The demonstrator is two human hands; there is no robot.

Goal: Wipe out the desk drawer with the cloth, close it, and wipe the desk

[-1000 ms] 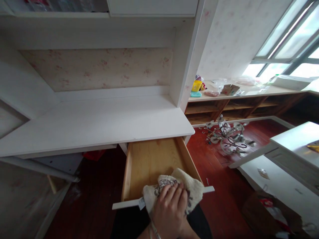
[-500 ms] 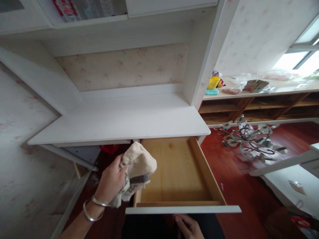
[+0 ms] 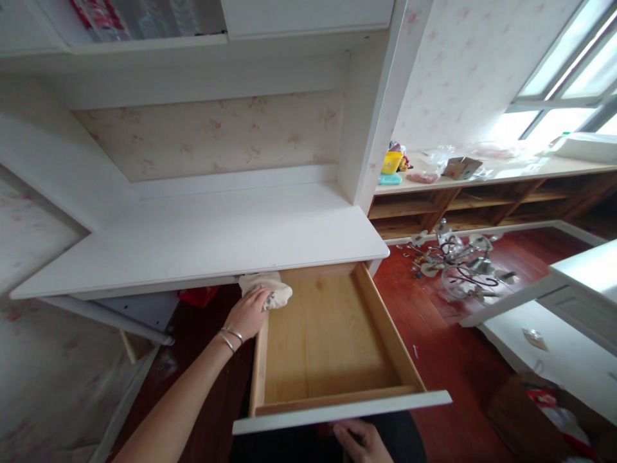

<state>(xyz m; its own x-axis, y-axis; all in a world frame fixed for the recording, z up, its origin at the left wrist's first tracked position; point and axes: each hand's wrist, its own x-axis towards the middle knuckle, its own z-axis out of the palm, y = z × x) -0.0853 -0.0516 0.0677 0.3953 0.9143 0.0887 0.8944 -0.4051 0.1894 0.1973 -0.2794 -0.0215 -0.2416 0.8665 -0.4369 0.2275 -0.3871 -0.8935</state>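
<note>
A wooden drawer (image 3: 385,325) with a white front stands pulled far out from under the white desk top (image 3: 207,238). Its inside is bare. My left hand (image 3: 248,313), with bangles on the wrist, presses a cream patterned cloth (image 3: 270,288) against the far end of the drawer's left side wall, just under the desk edge. My right hand (image 3: 361,440) is below the drawer's white front, at its underside; whether it grips the front is hidden.
Dark red wooden floor runs to the right, where a metal chandelier (image 3: 456,260) lies. Low wooden shelving (image 3: 482,206) along the window wall carries a yellow container, a cardboard box and bags. White furniture panels (image 3: 554,308) stand at the right.
My left hand has carried the cloth from the drawer's front, past its left front corner, up to the far end of the left side wall. My right hand has appeared under the drawer front.
</note>
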